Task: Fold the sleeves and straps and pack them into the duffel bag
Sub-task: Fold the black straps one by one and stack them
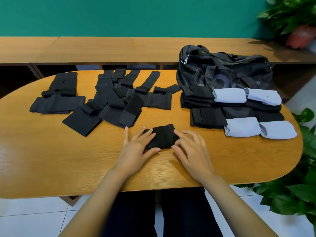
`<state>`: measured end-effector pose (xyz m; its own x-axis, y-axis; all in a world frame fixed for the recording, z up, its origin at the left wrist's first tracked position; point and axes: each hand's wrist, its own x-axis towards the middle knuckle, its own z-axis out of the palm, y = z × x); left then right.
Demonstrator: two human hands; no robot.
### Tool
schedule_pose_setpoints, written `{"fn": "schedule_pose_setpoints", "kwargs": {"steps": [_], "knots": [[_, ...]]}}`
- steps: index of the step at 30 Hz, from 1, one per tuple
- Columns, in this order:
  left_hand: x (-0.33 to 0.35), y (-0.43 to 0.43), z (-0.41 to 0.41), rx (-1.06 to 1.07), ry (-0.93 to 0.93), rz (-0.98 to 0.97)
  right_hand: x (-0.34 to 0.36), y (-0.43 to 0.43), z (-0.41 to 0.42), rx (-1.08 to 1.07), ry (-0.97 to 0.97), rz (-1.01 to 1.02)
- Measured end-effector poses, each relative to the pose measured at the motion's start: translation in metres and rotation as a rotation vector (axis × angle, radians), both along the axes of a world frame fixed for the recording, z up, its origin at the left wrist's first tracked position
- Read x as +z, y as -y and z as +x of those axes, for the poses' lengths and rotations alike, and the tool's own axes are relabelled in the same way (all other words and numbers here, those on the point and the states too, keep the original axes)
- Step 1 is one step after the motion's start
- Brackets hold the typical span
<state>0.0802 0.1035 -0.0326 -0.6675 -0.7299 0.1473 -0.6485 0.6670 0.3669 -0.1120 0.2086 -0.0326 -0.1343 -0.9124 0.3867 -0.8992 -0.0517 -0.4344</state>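
Wooden table (pixel 68 159), hands (pixel 135 147) (pixel 193 149) on folded strap (pixel 162 137)

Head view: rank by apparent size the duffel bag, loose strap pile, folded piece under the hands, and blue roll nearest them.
1. loose strap pile.
2. duffel bag: farther, partly hidden, so these two are unsure.
3. blue roll and folded piece look alike; the piece is partly covered.

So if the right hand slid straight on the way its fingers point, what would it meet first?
The folded black piece: the right hand points forward and to the left, and its fingertips seem to touch that piece's right edge. Past it lies the pile of unfolded black straps.
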Motion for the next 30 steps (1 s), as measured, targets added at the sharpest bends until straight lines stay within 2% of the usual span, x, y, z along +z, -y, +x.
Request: {"fn": "schedule_pose_setpoints", "kwargs": {"steps": [5, 9, 13, 18, 24, 30], "knots": [[-0.006, -0.002, -0.008, 0.067, -0.044, -0.051, 0.0, 0.004, 0.009, 0.135, -0.377, 0.17], [-0.007, -0.004, -0.008, 0.104, -0.145, -0.074, 0.0, 0.013, 0.013, 0.126, -0.47, 0.235], [-0.006, -0.003, -0.004, 0.197, -0.269, -0.011, 0.01, 0.02, -0.001, -0.09, -0.484, 0.129], [-0.006, -0.002, -0.005, 0.202, -0.261, 0.016, 0.016, 0.017, -0.051, -0.332, -0.482, 0.128], [-0.007, -0.001, -0.006, 0.198, -0.255, 0.029, 0.005, 0.012, -0.083, -0.373, -0.442, 0.253], [-0.008, 0.0, -0.005, 0.198, -0.247, 0.038, 0.01, 0.01, -0.086, -0.368, -0.313, 0.308]]}}
